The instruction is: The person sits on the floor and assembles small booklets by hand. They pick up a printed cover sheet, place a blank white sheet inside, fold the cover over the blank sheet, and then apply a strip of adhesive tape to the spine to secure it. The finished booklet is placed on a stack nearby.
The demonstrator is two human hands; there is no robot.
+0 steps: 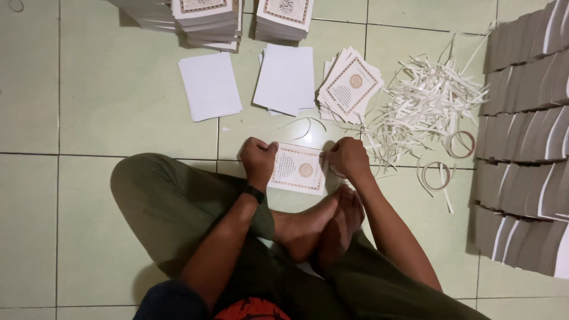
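Floor (118,101): pale green tiles with dark joints; everything lies on it, and the person sits on it cross-legged, bare feet (326,228) crossed just under the card.
Far stacks (207,21): tall piles of printed cards at the top edge, left of centre, with another pile just to their right.
Blank sheets (210,86): a thin white pile below the far stacks, tilted a little.
Second sheets (286,79): a thicker white pile just right of the blank sheets, apart from them.
Left hand (258,161): curled shut, knuckles up, pressing on the card's left edge; a dark band sits on the wrist.
Card (298,169): white with an ornate brown border and a round medallion in the middle; flat on the floor between the two hands, right in front of the feet.
Right hand (349,159): closed, fingers pinching the card's right edge; whether it also grips a strip there I cannot tell.
Fanned cards (351,86): a loose pile of the same bordered cards, up and right of the card, well apart from it.
Strips (424,106): a tangled heap of thin white paper offcuts right of the fanned cards, a few curled into loops near the right hand.
Grey stacks (524,136): rows of leaning grey-brown bundles along the right edge.
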